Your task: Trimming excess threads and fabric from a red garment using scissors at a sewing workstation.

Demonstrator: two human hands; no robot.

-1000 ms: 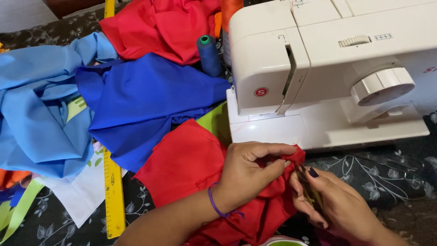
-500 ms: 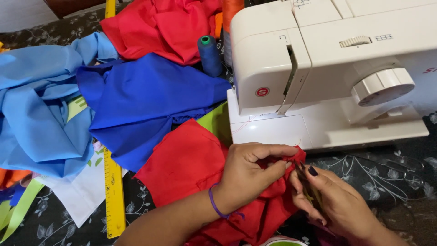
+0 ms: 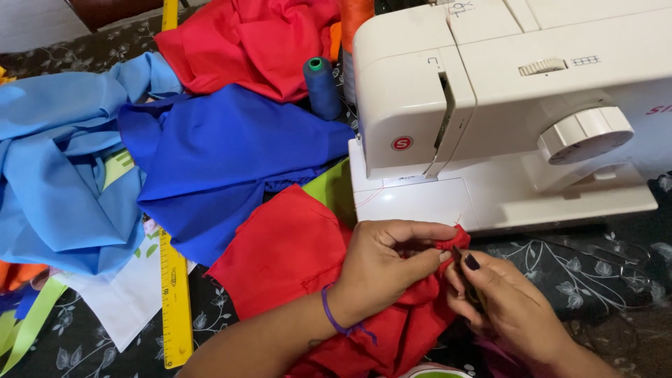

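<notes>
- red cloth (image 3: 294,259): lies on the table (image 3: 602,280) in front of the white sewing machine (image 3: 504,119); its right edge is bunched up between both hands.
- left hand (image 3: 385,269): grip closed on the bunched edge of the red cloth, thumb and forefinger pinching the fold; a purple band (image 3: 329,315) sits on the wrist.
- right hand (image 3: 507,308): just beside the left hand, grip narrow around a thin dark tool (image 3: 465,276) whose tip meets the cloth at the pinch; the kind of tool cannot be told.
- dark blue cloth (image 3: 224,161): behind the red cloth, touching it.
- light blue cloth (image 3: 56,175): at the left, crumpled.
- yellow ruler (image 3: 175,308): left of the red cloth, partly under the fabrics.
- blue thread spool (image 3: 320,87): upright, just left of the machine.
- second red cloth (image 3: 252,42): heaped at the far edge.
</notes>
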